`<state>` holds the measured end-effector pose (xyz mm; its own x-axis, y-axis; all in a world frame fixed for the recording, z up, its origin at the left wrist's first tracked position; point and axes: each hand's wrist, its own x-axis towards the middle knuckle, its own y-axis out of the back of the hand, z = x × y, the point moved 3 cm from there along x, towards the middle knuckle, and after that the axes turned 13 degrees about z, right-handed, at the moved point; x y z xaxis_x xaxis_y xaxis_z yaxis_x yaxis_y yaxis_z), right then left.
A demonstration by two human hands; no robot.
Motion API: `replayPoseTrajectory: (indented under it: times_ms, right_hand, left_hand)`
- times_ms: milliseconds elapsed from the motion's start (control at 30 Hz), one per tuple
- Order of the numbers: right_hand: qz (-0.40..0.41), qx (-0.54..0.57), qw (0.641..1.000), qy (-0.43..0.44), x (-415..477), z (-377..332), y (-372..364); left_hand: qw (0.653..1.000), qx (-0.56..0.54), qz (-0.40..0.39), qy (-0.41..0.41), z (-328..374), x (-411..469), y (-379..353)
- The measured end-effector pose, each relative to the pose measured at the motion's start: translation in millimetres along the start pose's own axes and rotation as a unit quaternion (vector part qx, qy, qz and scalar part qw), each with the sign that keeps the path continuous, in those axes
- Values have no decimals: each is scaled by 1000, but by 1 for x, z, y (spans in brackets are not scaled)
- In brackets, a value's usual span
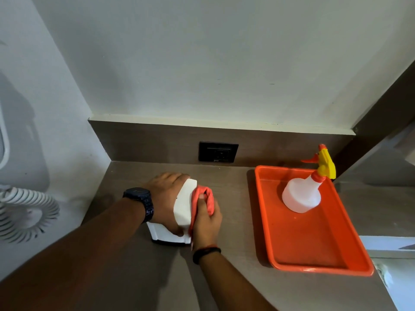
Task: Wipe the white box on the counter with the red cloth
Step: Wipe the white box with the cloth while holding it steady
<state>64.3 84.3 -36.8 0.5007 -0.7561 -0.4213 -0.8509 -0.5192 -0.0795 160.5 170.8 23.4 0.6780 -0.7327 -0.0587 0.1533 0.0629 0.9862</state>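
Head view: the left hand (166,198) lies spread over the white box (184,207), fingers wrapped on its far and left sides, steadying it on the counter (235,221); the right hand (207,223) is closed around the red cloth (203,196), pressing it against the box's right face — most of the cloth is bunched under the fingers and hard to make out; the box's left side is hidden by the left palm; right of the right hand, well apart, an orange tray (314,248) holds a spray bottle (305,194); a wall socket (218,151) sits beyond both hands.
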Motion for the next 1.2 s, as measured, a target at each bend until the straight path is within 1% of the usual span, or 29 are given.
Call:
replayPoseTrajectory:
  times_ms: [33, 67, 133, 200, 267, 333, 400, 467, 500, 600, 667, 733, 767, 833, 867, 933, 967, 1033, 1100, 1167, 1200]
  right_hand:
    - [-13, -15, 1000, 21, 7, -7, -4]
    - [-23, -31, 999, 24, 15, -10, -7]
    - [-25, -57, 998, 1, 25, -6, -9]
    - [3, -77, 997, -32, 22, 9, -5]
    - [35, -69, 995, -68, 9, 22, 3]
    - [38, -35, 996, -78, -4, 20, 7]
    - [17, -2, 999, -32, -4, 4, 4]
    - [-14, -8, 999, 30, 7, -13, -3]
    - [-24, -24, 999, 39, 13, -18, -5]
    - [-34, -65, 997, -10, 26, -9, -6]
    - [-8, -84, 995, -49, 21, 2, 1]
    - [12, -66, 994, -83, 12, 8, 9]
    - [8, -55, 995, -87, 8, 7, 10]
    - [-3, -42, 997, -60, 8, -1, 7]
    - [-3, -42, 999, -30, 11, -8, 3]
    - [-12, -60, 998, 16, 19, -19, -5]
    - [-18, -70, 997, 23, 23, -21, -8]
    - [-24, -82, 996, -1, 27, -15, -6]
    - [-3, -89, 995, -45, 22, -4, 4]
    - [6, -69, 994, -89, 8, 2, 13]
    - [6, -62, 993, -97, 1, 0, 18]
  left_hand:
    - [1000, 1, 5, 1, 0, 0, -1]
    - [1000, 1, 8, 5, -1, 0, -2]
    - [1000, 2, 4, 14, -2, 0, -4]
    - [1000, 5, 1, 17, -2, -1, -4]
    - [1000, 0, 3, 18, -1, -1, -3]
    - [1000, -5, 1, 18, -2, -1, -1]
    - [1000, -4, 7, 10, -1, -1, -1]
    - [1000, -5, 18, 9, 0, 0, -2]
    - [1000, -7, 21, 13, 1, 0, -1]
    - [1000, -4, 13, 23, 1, 3, -1]
    - [1000, -2, 9, 25, 2, 3, -1]
    - [1000, -8, 9, 25, 2, 2, -1]
    - [1000, -12, 13, 25, 2, 1, -1]
    - [999, -16, 16, 27, 2, 1, -1]
    - [999, -16, 17, 28, 1, 2, -2]
    - [999, -16, 18, 33, 2, 3, -2]
    - [999, -17, 21, 35, 4, 3, -1]
    - [999, -16, 22, 37, 6, 3, 1]
    - [999, -15, 20, 41, 8, 2, 2]
    - [999, -20, 19, 41, 9, 1, 3]
    - [999, -23, 16, 39, 10, 0, 5]
